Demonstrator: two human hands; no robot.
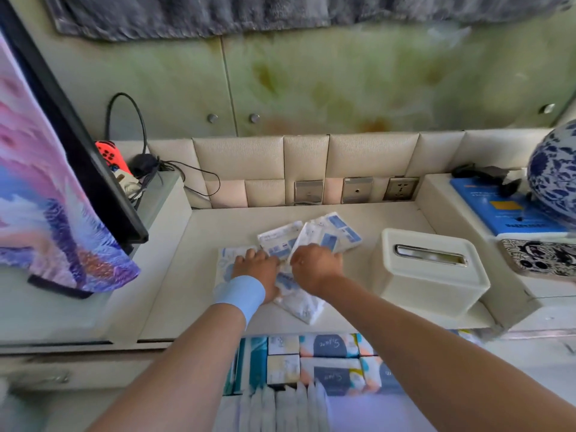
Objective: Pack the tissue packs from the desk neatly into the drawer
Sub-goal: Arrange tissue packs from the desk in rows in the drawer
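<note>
Several tissue packs (pixel 327 235) lie in a loose overlapping pile mid-tabletop (pixel 199 275), white with blue print; exact count unclear since the hands cover part of the pile. Left hand (pixel 257 269), blue wristband (pixel 241 296) on the wrist, lies flat, palm down, on the left packs, fingers spread, not closed on anything visible. Right hand (pixel 314 268) is curled over the pile centre, knuckles up; fingertips hidden under the hand, so can't tell whether its grip has a pack or just presses on it. One pack (pixel 304 305) pokes out toward the near edge from under both hands. Drawer (pixel 311 369) is open below the tabletop edge, already holding rows of packs: patterned ones flat at the back, thin white ones on edge at the front. Forearms cross over it and hide its right part; bottom of frame is blurred. White tissue box (pixel 430 272) sits right of the pile, apart from it. Blue-white vase (pixel 554 173) is cut off at right edge. Screen (pixel 46 182) is cut off at left. Wall sockets (pixel 355 190) are behind the pile.
</note>
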